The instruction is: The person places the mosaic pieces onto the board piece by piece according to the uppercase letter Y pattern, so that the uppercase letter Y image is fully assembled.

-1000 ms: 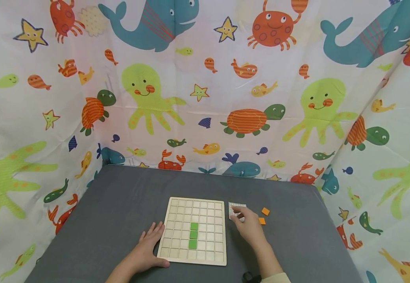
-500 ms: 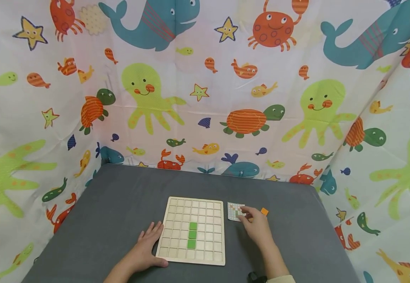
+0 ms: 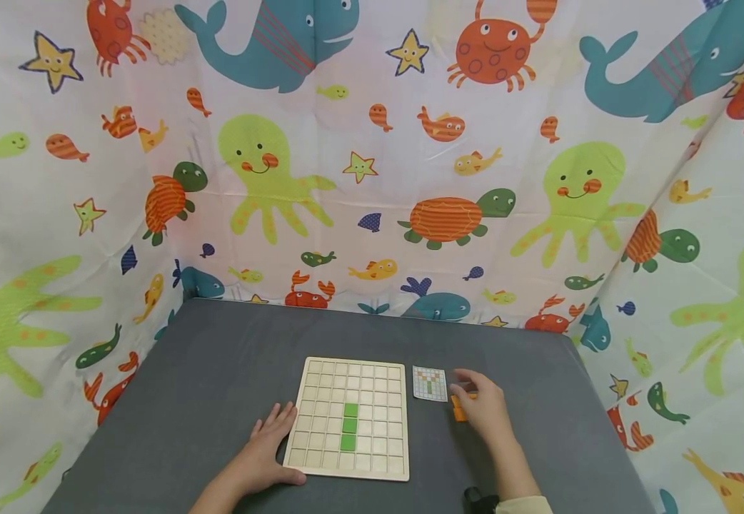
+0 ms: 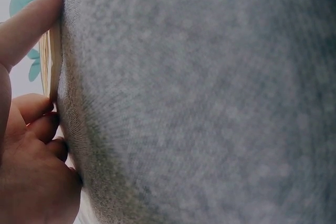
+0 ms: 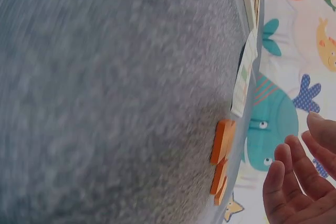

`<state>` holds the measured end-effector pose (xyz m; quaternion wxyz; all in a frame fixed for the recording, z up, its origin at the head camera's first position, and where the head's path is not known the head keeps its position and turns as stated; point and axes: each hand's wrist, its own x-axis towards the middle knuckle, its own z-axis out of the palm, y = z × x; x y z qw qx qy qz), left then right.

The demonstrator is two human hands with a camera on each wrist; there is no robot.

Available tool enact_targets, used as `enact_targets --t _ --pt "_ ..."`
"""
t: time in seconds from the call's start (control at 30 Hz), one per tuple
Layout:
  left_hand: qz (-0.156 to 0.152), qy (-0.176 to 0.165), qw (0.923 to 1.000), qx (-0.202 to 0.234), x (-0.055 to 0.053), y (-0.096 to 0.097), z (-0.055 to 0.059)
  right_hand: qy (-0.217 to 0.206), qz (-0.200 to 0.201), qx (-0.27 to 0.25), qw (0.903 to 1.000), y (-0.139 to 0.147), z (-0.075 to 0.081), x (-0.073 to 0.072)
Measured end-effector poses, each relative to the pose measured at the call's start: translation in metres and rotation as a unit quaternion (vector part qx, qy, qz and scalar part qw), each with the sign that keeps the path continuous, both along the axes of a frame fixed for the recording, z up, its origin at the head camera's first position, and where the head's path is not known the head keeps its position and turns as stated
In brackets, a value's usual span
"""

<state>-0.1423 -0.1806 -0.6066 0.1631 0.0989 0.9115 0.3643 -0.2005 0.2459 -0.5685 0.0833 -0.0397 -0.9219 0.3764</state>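
Note:
A pale wooden grid board (image 3: 320,400) lies on the grey table with a column of 3 green tiles (image 3: 349,425) in its cells. My left hand (image 3: 263,450) rests at its left side, fingers straight along the edge and thumb at the front corner; the left wrist view shows thumb and fingers against the board's rim (image 4: 51,66). Just right of a small printed card (image 3: 430,384), my right hand (image 3: 484,407) hovers over orange tiles (image 3: 458,410), partly covering them. In the right wrist view that hand (image 5: 299,182) is raised off the orange tiles (image 5: 223,142), its fingers loosely bent around nothing.
The card (image 5: 243,80) shows a grid with coloured squares and lies between the board and the orange tiles. A sea-animal curtain (image 3: 359,214) hangs along the back and both sides of the grey table (image 3: 250,343).
My right hand has moved right, off the card and over the orange tiles, so the card now shows whole. The left hand and the board stay put.

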Motion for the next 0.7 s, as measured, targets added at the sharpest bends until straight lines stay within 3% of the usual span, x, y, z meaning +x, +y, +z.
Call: enact_targets --t 0.47,0.7 --pt "0.002 -0.007 1.0000 0.001 0.001 -0.001 0.002 0.030 -0.009 0.010 0.9995 0.031 -0.004 -0.001" --pt "0.002 -0.006 1.0000 -0.002 0.001 0.000 0.004 -0.006 -0.022 0.013 0.9997 0.045 -0.004 -0.005"
